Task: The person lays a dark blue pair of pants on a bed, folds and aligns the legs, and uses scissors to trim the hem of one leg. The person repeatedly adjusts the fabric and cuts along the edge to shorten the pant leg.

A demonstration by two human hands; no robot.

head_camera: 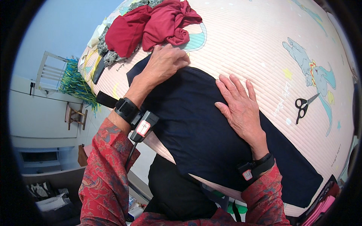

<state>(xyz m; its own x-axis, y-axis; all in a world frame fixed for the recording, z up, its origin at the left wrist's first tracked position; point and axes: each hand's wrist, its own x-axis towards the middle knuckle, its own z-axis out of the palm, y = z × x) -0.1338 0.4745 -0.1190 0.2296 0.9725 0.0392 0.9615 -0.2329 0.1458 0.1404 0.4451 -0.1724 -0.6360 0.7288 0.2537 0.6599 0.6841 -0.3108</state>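
A dark navy cloth garment [186, 118] lies spread over the near edge of a quilted pink bed cover [243, 36]. At its upper left edge rests my left hand [168, 60], fingers curled down onto the cloth. Whether they pinch the fabric is hidden. My right hand [240, 110] lies flat on the garment, fingers spread, with the fingertips at the far edge. A long section of the cloth runs on to the lower right, past my right wrist. Each wrist wears a black strap with a small device.
Crumpled red cloth [167, 25] lies beyond my left hand, over grey patterned fabric [111, 58]. Black-handled scissors [304, 107] rest on the cover at the right. A dark flat object [98, 71] sits near the left edge. A wooden stool [77, 115] stands on the floor.
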